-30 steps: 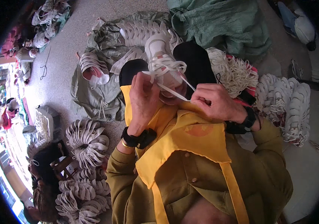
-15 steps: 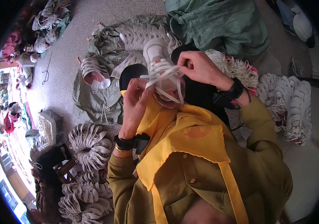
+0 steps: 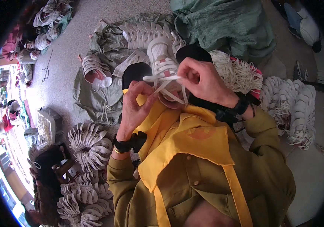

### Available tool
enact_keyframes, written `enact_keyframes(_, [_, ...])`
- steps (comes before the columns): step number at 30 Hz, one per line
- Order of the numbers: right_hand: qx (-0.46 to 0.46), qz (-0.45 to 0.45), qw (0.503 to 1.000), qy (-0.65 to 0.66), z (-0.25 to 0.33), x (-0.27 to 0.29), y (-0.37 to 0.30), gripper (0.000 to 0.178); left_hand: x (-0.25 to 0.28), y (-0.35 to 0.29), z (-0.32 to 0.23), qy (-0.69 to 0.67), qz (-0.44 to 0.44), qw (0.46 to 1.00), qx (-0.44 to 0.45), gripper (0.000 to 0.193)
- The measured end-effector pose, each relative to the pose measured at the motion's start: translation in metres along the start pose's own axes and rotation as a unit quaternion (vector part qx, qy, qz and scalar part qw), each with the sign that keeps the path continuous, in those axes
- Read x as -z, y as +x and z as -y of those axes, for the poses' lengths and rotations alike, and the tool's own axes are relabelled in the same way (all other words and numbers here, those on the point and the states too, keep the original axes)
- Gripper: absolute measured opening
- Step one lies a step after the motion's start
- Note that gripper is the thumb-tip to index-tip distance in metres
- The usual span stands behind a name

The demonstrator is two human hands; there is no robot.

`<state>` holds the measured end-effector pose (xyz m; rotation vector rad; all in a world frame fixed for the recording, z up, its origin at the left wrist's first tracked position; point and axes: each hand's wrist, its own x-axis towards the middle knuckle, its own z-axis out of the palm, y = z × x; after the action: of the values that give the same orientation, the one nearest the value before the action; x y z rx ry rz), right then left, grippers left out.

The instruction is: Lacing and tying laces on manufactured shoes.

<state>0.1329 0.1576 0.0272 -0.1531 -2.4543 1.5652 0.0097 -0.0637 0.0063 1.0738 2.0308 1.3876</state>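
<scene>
A white and pink sneaker (image 3: 159, 49) rests between my knees, its toe pointing away from me. White shoelaces (image 3: 162, 79) cross over its tongue and opening. My left hand (image 3: 137, 108) is at the shoe's left side, thumb and forefinger pinched on one lace. On the other side, my right hand (image 3: 203, 81) is closed on a lace drawn to the right across the shoe. A yellow apron (image 3: 184, 151) covers my lap below the shoe.
Rows of white shoe uppers (image 3: 146, 36) lie on a grey-green sheet (image 3: 90, 96) ahead. One upper (image 3: 96, 73) sits apart at left. A green sack (image 3: 222, 26) stands behind. Bundled white laces (image 3: 234, 72) and stacked shoes (image 3: 300, 109) are at right; more bundles (image 3: 90, 145) at left.
My right hand has moved slightly down and to the right with the lace. The crossed laces now lie lower and tighter over the shoe. My left hand has shifted slightly left and down.
</scene>
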Motion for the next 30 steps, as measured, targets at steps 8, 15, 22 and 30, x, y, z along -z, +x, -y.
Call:
enact_keyframes(8, [0.025, -0.003, 0.998, -0.051, -0.006, 0.002, 0.002, 0.012, 0.003, 0.000, -0.007, 0.041, 0.008, 0.999, 0.016, 0.011])
enact_keyframes(15, [-0.111, 0.077, 0.988, 0.080, -0.017, 0.016, 0.002, 0.009, 0.003, -0.001, 0.000, 0.046, 0.010, 0.999, 0.010, 0.013])
enact_keyframes(22, [-0.118, 0.087, 0.976, 0.159, -0.015, 0.020, 0.016, 0.010, 0.003, 0.002, 0.011, 0.024, -0.019, 0.999, 0.011, 0.013])
enact_keyframes(30, [0.116, 0.073, 0.971, -0.198, -0.017, 0.028, 0.019, 0.017, 0.000, 0.000, 0.011, 0.028, -0.035, 0.999, 0.024, 0.013])
